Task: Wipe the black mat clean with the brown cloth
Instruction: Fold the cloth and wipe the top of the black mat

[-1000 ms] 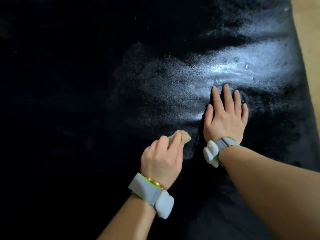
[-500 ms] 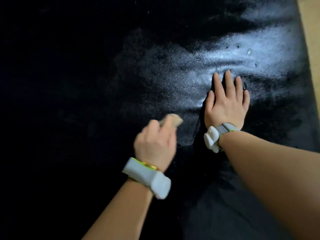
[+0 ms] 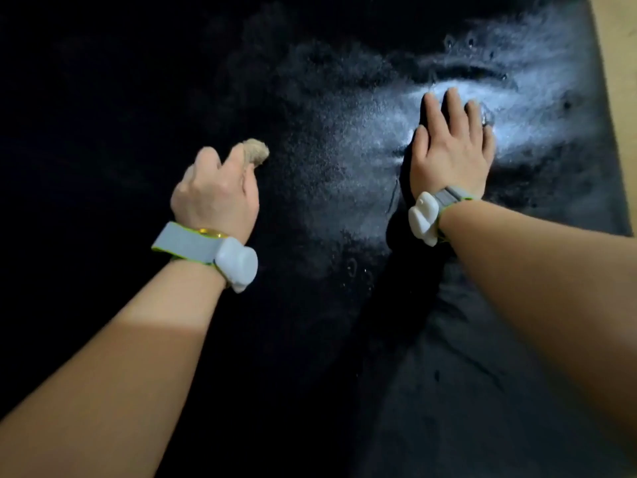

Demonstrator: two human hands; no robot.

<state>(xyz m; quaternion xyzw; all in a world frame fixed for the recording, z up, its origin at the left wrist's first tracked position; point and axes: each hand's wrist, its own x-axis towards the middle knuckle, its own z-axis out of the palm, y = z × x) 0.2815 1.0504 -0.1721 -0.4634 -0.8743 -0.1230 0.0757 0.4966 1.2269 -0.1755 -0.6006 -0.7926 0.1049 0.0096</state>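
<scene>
— Where's the brown cloth [image 3: 255, 151]?

— Bunched in the left hand [image 3: 215, 198], fingers curled round it — only a tan nub pokes out past the knuckles, down on the black mat [image 3: 310, 81], left of the shiny patch.

— How will it handle?

— Soft and light, I'd judge; it crumples to nothing. Better held as a wad under the palm, so pressure goes through it.

— And the mat?

— Limp and probably prone to sliding or rucking. The right hand [image 3: 451, 157] lies flat on it, fingers straight, gripping nothing, pinning it near the pale floor [image 3: 617, 63] edge.

— Anything else?

— A grey wristband [image 3: 206, 250] on each wrist.
</scene>
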